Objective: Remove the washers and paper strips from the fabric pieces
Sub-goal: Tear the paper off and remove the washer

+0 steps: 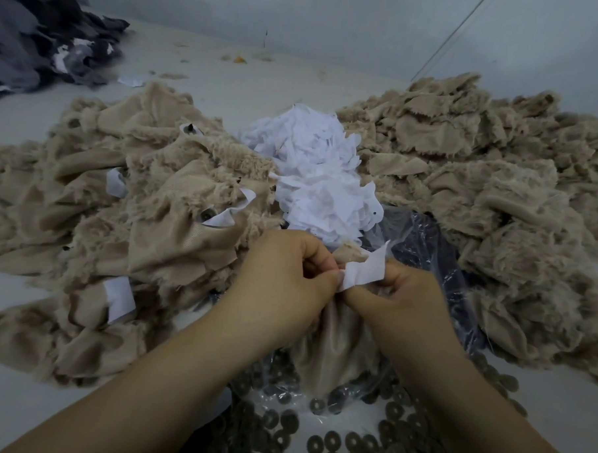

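Washers lying loose at bottom centre. Left hand pinching beige fabric piece at centre; right hand gripping white paper strip on it. Unprocessed fabric heap sitting left, paper pile centre, stripped pieces right.

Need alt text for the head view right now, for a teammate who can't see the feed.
Both hands, left hand and right hand, pinch a white paper strip on a beige fabric piece. Beige fabric piles flank a heap of white paper scraps; dark washers lie below.
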Demonstrator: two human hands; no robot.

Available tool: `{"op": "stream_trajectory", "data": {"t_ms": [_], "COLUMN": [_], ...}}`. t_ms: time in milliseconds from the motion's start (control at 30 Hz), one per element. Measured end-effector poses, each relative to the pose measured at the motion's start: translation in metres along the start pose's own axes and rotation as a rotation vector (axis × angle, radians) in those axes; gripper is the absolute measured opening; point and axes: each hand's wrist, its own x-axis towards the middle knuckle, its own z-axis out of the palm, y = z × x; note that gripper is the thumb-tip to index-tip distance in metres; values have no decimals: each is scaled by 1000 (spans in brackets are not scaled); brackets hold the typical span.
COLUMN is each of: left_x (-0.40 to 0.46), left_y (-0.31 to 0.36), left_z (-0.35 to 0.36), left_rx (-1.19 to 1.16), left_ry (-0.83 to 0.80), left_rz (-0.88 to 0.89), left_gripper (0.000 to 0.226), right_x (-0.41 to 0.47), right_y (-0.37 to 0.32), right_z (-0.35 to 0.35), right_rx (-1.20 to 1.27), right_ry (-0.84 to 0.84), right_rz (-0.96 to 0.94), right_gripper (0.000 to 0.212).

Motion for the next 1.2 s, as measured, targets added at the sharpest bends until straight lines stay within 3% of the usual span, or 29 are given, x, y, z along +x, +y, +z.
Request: {"op": "stream_trajectory", "data": {"t_ms": [100, 233, 400, 600, 800, 933, 1200], "left_x": [-1, -1, -3, -2, -1, 0, 1], "left_y": [0, -2, -5, -10, -12, -13, -15], "left_z": [0, 1, 3, 4, 7, 6, 6], "left_rx": [44, 36, 25, -45, -97, -312, -642], "left_ry": [24, 36, 57, 41, 38, -19, -95], "left_rz": [21, 21, 69, 95, 100, 25, -131], "left_gripper": [18, 16, 17, 16, 15, 9, 6], "right_x": [1, 3, 1, 3, 0, 0, -2], "right_y": [2, 8, 5, 9, 3, 3, -6], "right_z": [0, -1, 0, -1, 0, -1, 0], "right_rx": [4, 2, 58, 71, 164, 121, 329], "right_ry": [-1, 36, 24, 22, -63, -9, -130], "right_rz": [4, 37, 27, 50, 38, 50, 36], "right_gripper": [34, 10, 28, 8, 17, 18, 26]}}
